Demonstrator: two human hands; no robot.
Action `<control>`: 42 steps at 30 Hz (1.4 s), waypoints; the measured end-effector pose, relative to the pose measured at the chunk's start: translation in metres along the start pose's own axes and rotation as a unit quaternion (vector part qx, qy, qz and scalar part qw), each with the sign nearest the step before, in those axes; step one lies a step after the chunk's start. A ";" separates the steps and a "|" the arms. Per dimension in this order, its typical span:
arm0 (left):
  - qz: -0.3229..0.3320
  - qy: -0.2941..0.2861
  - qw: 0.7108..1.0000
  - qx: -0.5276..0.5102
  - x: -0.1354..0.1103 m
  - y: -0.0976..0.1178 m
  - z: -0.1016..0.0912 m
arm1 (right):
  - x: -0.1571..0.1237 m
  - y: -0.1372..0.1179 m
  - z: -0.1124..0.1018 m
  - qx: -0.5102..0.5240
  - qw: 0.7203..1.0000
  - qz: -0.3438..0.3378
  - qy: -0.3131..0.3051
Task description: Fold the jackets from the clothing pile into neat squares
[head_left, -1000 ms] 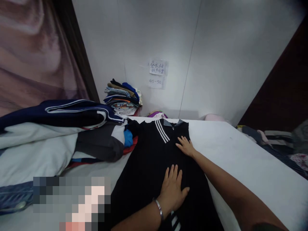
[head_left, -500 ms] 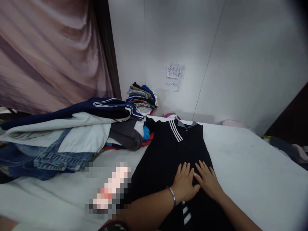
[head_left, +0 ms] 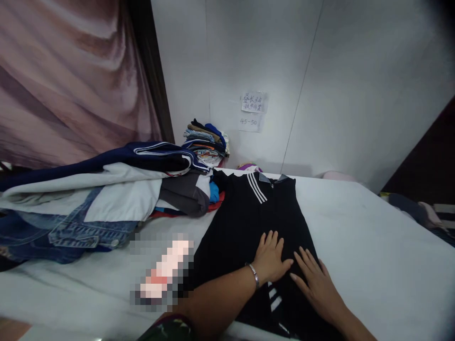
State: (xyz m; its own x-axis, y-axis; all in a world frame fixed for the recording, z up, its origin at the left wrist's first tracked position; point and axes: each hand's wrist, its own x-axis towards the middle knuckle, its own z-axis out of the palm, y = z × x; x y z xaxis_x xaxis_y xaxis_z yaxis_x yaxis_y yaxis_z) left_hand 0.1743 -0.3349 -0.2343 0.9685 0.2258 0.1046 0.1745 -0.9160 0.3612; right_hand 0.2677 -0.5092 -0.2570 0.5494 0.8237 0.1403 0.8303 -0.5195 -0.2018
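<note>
A black garment (head_left: pixel 241 227) with a grey collar and white stripes near one shoulder lies spread on the white table (head_left: pixel 373 246), collar toward the wall. Flat on its middle rests my left hand (head_left: pixel 272 258), fingers stretched, a silver bracelet at the wrist. To the right, my right hand (head_left: pixel 316 279) lies on the cloth by the garment's right edge, its fingers spread. More white stripes show below my left hand. The lower end of the garment is partly hidden by my forearms.
At the left, a heap of clothes (head_left: pixel 121 194) includes denim, white and navy pieces. Behind it stands a folded stack (head_left: pixel 206 139) near the wall. Paper notes (head_left: pixel 253 111) hang on the wall. A blurred-out patch (head_left: pixel 163 274) covers something on the table. More clothes (head_left: pixel 408 208) lie beyond the right edge.
My right hand has slid down and right over the garment, away from my left hand. My left hand stays near the same spot. The view has shifted slightly.
</note>
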 end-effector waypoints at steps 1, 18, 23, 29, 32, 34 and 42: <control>-0.001 0.001 1.000 -0.002 0.000 0.000 0.000 | -0.002 0.000 0.004 -0.006 1.000 0.002 -0.007; -0.002 0.003 1.000 0.022 0.004 0.001 -0.001 | -0.026 -0.022 -0.017 0.058 0.997 0.015 -0.039; -0.002 0.009 1.000 0.024 0.006 0.000 -0.001 | -0.030 -0.028 -0.018 0.064 0.997 0.018 -0.044; -0.003 -0.001 1.000 0.015 0.007 0.001 -0.005 | -0.028 -0.030 -0.024 0.073 0.996 0.027 -0.053; 0.002 -0.001 1.000 0.001 0.008 0.001 -0.007 | -0.028 -0.030 -0.026 0.097 0.994 0.028 -0.044; -0.007 0.005 1.000 -0.024 0.010 0.000 -0.010 | -0.029 -0.028 -0.027 0.139 0.989 0.035 -0.026; -0.147 0.098 0.981 -0.083 0.015 -0.016 -0.053 | -0.052 -0.015 -0.035 0.283 0.946 0.064 0.144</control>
State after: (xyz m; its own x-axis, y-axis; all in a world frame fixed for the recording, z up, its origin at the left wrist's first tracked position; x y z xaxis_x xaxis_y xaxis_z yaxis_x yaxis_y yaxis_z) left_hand 0.1762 -0.2990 -0.1899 0.8253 0.5463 0.1431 0.3940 -0.7384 0.5473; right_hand 0.2300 -0.5517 -0.2272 0.7129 0.6239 0.3203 0.6161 -0.3390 -0.7109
